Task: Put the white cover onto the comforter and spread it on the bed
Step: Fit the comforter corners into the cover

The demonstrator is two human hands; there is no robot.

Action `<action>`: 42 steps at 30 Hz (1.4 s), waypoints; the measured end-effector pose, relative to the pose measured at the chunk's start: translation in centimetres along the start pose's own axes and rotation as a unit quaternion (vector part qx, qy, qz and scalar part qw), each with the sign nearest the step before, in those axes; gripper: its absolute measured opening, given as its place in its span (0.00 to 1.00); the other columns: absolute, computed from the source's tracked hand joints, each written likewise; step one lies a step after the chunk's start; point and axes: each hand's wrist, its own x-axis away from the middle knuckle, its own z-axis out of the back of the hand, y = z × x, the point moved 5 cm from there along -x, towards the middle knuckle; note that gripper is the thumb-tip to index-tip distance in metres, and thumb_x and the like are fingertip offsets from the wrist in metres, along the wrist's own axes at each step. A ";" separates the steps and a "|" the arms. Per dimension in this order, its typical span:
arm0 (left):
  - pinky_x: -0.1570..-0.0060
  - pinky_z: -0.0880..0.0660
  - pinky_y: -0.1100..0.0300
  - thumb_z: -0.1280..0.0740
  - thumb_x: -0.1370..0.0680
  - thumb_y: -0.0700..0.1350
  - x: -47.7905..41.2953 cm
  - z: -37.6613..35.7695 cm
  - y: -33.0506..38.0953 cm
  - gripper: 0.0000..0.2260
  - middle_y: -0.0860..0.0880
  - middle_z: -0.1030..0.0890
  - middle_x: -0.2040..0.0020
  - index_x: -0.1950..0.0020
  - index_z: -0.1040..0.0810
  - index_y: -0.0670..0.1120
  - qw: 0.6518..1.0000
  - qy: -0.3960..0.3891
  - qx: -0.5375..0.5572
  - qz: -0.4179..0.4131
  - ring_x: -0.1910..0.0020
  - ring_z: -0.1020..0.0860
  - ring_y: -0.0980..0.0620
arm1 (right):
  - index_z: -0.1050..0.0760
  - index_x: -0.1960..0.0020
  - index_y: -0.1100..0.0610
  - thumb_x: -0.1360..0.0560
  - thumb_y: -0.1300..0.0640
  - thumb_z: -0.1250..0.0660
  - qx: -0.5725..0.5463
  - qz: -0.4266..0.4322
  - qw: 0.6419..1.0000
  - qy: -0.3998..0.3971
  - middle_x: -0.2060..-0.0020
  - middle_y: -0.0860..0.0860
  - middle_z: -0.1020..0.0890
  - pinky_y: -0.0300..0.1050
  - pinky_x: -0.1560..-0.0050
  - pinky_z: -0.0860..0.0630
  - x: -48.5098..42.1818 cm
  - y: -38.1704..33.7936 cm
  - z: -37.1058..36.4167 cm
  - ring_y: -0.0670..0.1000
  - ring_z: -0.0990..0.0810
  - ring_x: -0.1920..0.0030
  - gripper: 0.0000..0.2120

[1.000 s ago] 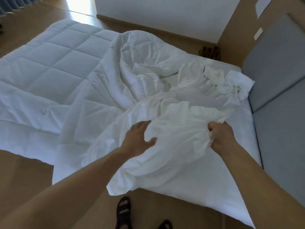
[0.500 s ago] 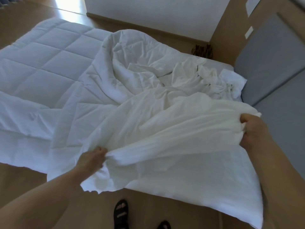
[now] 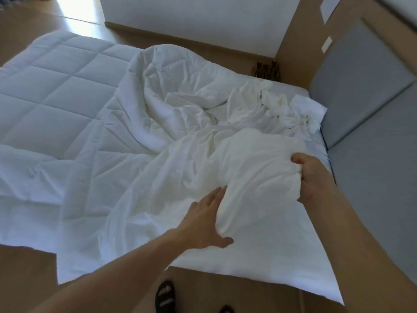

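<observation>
My right hand, fingers curled, gripped a bunched, puffed mass of the white cover, a thin, smooth cloth with fine creases. My left hand, fingers straight and thumb spread wide, pressed flat against the near side of that mass. The cover lay crumpled across the bed, overlapping the right part of the comforter, whose thick quilted squares spread to the left. A grey padded headboard stood at the right. Brown wood floor and a white wall bounded the room. A sandalled foot showed below.
</observation>
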 end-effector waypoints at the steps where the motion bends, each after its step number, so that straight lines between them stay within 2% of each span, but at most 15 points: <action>1: 0.29 0.38 0.51 0.26 0.34 0.63 -0.3 -0.4 -1.4 0.52 0.52 0.42 0.21 0.20 0.53 0.53 0.997 0.057 0.005 0.047 0.25 0.38 0.51 | 0.23 0.36 0.53 0.40 0.67 0.33 -0.005 -0.004 1.000 -0.017 0.50 0.50 0.21 0.56 0.52 0.19 0.3 -0.1 -0.4 0.62 0.21 0.51 0.32; 2: 0.33 0.34 0.51 0.25 0.32 0.58 -0.4 -0.5 -2.8 0.46 0.51 0.33 0.26 0.21 0.45 0.51 0.990 0.104 0.015 0.092 0.29 0.32 0.49 | 0.25 0.38 0.45 0.47 0.66 0.29 -0.007 -0.003 1.000 -0.028 0.52 0.51 0.22 0.56 0.54 0.19 0.4 -0.3 -0.4 0.62 0.21 0.54 0.39; 5: 0.49 0.30 0.54 0.29 0.27 0.48 -1.0 0.4 -4.7 0.23 0.48 0.20 0.42 0.34 0.29 0.47 0.984 0.142 -0.015 0.110 0.43 0.21 0.42 | 0.29 0.55 0.58 0.43 0.67 0.39 -0.030 -0.003 0.999 -0.039 0.59 0.54 0.26 0.55 0.65 0.18 2.1 -1.0 0.0 0.57 0.22 0.63 0.17; 9: 0.54 0.28 0.53 0.38 0.28 0.51 -1.7 6.5 -3.0 0.16 0.43 0.16 0.51 0.46 0.22 0.43 0.982 0.169 0.026 0.076 0.48 0.19 0.38 | 0.32 0.47 0.70 0.58 0.65 0.25 -0.017 0.038 0.999 0.007 0.61 0.55 0.30 0.53 0.64 0.19 2.9 -2.8 3.8 0.57 0.27 0.61 0.40; 12: 0.59 0.31 0.58 0.40 0.31 0.49 -2.6 14.7 4.4 0.14 0.50 0.17 0.59 0.54 0.20 0.44 0.962 0.243 0.127 0.008 0.54 0.19 0.47 | 0.27 0.51 0.62 0.28 0.68 0.40 0.001 0.102 0.993 0.051 0.65 0.55 0.20 0.47 0.77 0.21 4.0 -6.7 6.4 0.54 0.18 0.67 0.08; 15: 0.62 0.28 0.60 0.41 0.30 0.40 -2.5 18.8 13.7 0.13 0.60 0.20 0.68 0.63 0.19 0.54 0.899 0.288 0.304 -0.125 0.65 0.23 0.63 | 0.24 0.54 0.55 0.25 0.64 0.46 -0.008 0.212 0.977 0.018 0.69 0.50 0.17 0.44 0.72 0.20 4.1 -12.1 9.5 0.51 0.17 0.66 0.13; 17: 0.65 0.29 0.62 0.41 0.31 0.38 -2.8 16.2 17.9 0.17 0.62 0.22 0.71 0.68 0.19 0.57 0.913 0.237 0.289 -0.162 0.69 0.26 0.66 | 0.23 0.58 0.54 0.27 0.64 0.43 0.010 0.261 0.965 0.011 0.67 0.49 0.18 0.55 0.59 0.17 4.2 -14.2 12.5 0.53 0.19 0.61 0.11; 19: 0.61 0.27 0.66 0.36 0.29 0.38 -4.6 10.3 19.5 0.13 0.60 0.18 0.62 0.56 0.14 0.50 0.966 0.121 0.182 -0.136 0.60 0.22 0.62 | 0.20 0.55 0.56 0.28 0.62 0.40 0.090 0.262 0.957 0.084 0.60 0.54 0.17 0.68 0.46 0.21 2.9 -15.4 17.3 0.56 0.19 0.58 0.10; 21: 0.47 0.26 0.64 0.33 0.25 0.38 -6.9 3.3 19.0 0.14 0.49 0.17 0.45 0.40 0.19 0.42 0.996 0.003 0.048 -0.079 0.43 0.21 0.52 | 0.20 0.47 0.62 0.28 0.64 0.37 0.256 0.225 0.927 0.160 0.51 0.60 0.17 0.55 0.57 0.17 1.9 -15.0 22.1 0.57 0.20 0.58 0.12; 24: 0.43 0.27 0.56 0.38 0.24 0.41 -8.7 -5.5 17.3 0.17 0.43 0.19 0.39 0.36 0.22 0.45 0.985 -0.136 -0.105 -0.009 0.38 0.22 0.42 | 0.22 0.50 0.69 0.28 0.71 0.36 0.409 0.140 0.869 0.240 0.55 0.67 0.18 0.47 0.61 0.27 -0.5 -11.7 30.0 0.55 0.24 0.63 0.08; 27: 0.46 0.28 0.58 0.39 0.24 0.42 -9.6 -9.3 18.5 0.15 0.45 0.18 0.40 0.38 0.23 0.47 0.982 -0.149 -0.112 -0.004 0.40 0.22 0.43 | 0.24 0.52 0.66 0.28 0.69 0.37 0.439 0.163 0.852 0.233 0.58 0.61 0.21 0.46 0.60 0.30 -1.7 -11.2 33.3 0.58 0.23 0.60 0.06; 30: 0.51 0.30 0.61 0.38 0.24 0.44 -9.8 -10.4 21.2 0.15 0.49 0.17 0.43 0.39 0.23 0.50 0.993 -0.066 -0.075 -0.063 0.44 0.21 0.46 | 0.25 0.51 0.61 0.31 0.59 0.38 0.418 0.289 0.835 0.212 0.62 0.54 0.23 0.44 0.63 0.32 -1.6 -14.0 33.9 0.55 0.25 0.62 0.11; 32: 0.51 0.26 0.58 0.40 0.27 0.47 -9.9 -12.3 21.9 0.17 0.51 0.16 0.46 0.40 0.23 0.50 0.992 -0.030 -0.073 -0.101 0.47 0.20 0.47 | 0.23 0.47 0.62 0.30 0.58 0.38 0.397 0.345 0.816 0.240 0.58 0.54 0.21 0.44 0.55 0.30 -2.3 -14.0 35.7 0.54 0.23 0.57 0.14; 37: 0.48 0.25 0.55 0.39 0.26 0.43 -12.3 -21.6 18.9 0.15 0.48 0.18 0.45 0.40 0.25 0.49 0.967 -0.201 -0.155 -0.021 0.45 0.21 0.43 | 0.30 0.57 0.56 0.27 0.61 0.39 0.548 0.120 0.787 0.257 0.57 0.63 0.20 0.54 0.53 0.23 -8.4 -5.0 44.5 0.64 0.20 0.56 0.02; 42: 0.46 0.26 0.55 0.33 0.25 0.46 -13.5 -25.7 17.0 0.21 0.46 0.25 0.38 0.33 0.31 0.49 0.939 -0.294 -0.177 0.036 0.42 0.23 0.43 | 0.33 0.60 0.56 0.26 0.65 0.39 0.547 0.115 0.791 0.247 0.63 0.56 0.24 0.46 0.63 0.34 -9.7 -3.7 44.9 0.59 0.25 0.62 0.07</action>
